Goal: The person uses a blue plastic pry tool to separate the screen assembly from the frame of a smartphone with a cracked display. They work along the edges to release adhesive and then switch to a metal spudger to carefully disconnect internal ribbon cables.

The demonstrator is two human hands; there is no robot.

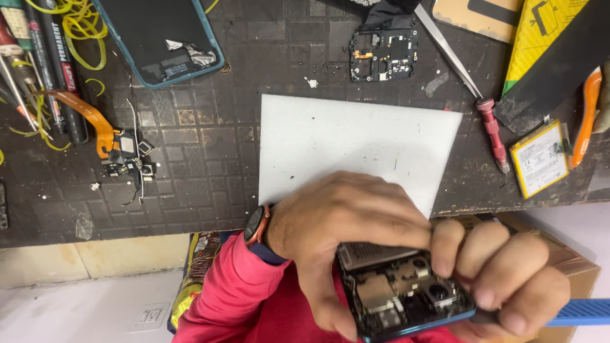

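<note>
An opened phone point(400, 295) with bare circuit boards and camera modules shows at the bottom centre. My left hand point(343, 225), in a red sleeve with a wristwatch point(256, 227), grips it by its top and left side. My right hand point(505, 270) is closed at the phone's right edge around a blue-handled tool point(581, 312), whose tip is hidden behind my fingers. Both hands are held near my body, in front of the dark workbench mat point(210, 146).
A white sheet point(356, 143) lies mid-mat. Behind it are a small black circuit board point(383, 55), tweezers point(448, 51), a red screwdriver point(492, 130), a yellow battery point(540, 159), a phone back cover point(159, 38), an orange flex cable with parts point(108, 136) and pens point(54, 63). A cardboard box point(572, 267) stands at right.
</note>
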